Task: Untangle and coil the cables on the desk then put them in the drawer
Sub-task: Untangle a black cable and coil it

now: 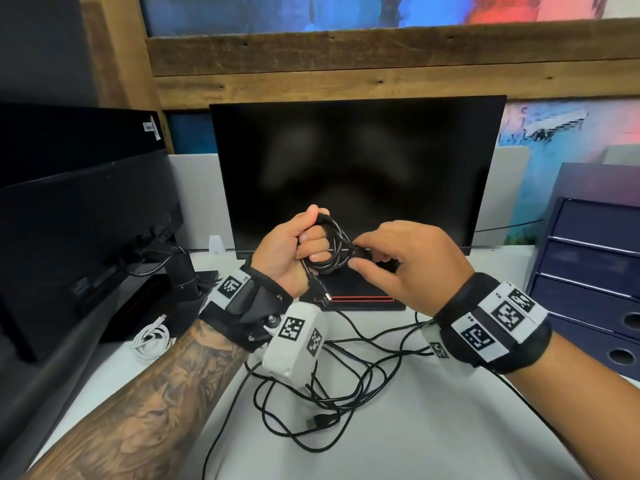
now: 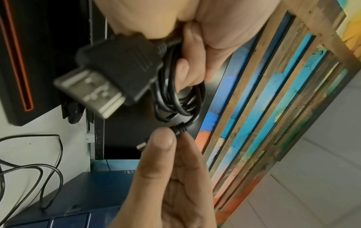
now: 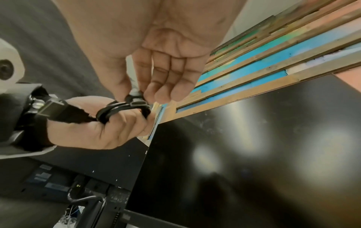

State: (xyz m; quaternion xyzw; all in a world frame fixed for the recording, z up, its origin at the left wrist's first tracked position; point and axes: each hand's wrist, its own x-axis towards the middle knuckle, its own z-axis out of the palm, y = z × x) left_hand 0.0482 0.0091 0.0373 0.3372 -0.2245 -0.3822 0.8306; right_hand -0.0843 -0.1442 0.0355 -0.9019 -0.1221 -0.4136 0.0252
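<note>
My left hand (image 1: 306, 242) is held up in front of the monitor and grips a small coil of black cable (image 1: 332, 249). The coil's USB plug (image 1: 322, 295) hangs below that fist and shows large in the left wrist view (image 2: 101, 77). My right hand (image 1: 360, 255) pinches the coil's other, small plug end (image 2: 180, 130) between thumb and finger at the coil's right side. The right wrist view shows the coil (image 3: 119, 108) looped round the left hand's fingers (image 3: 125, 123). A tangle of black cables (image 1: 332, 379) lies on the white desk (image 1: 433, 427) under both wrists.
A coiled white cable (image 1: 152, 341) lies at the left by a monitor stand. A dark monitor (image 1: 356, 168) stands straight ahead, and another monitor's back (image 1: 79, 216) at the left. A blue drawer unit (image 1: 588, 271) with its drawers closed stands at the right.
</note>
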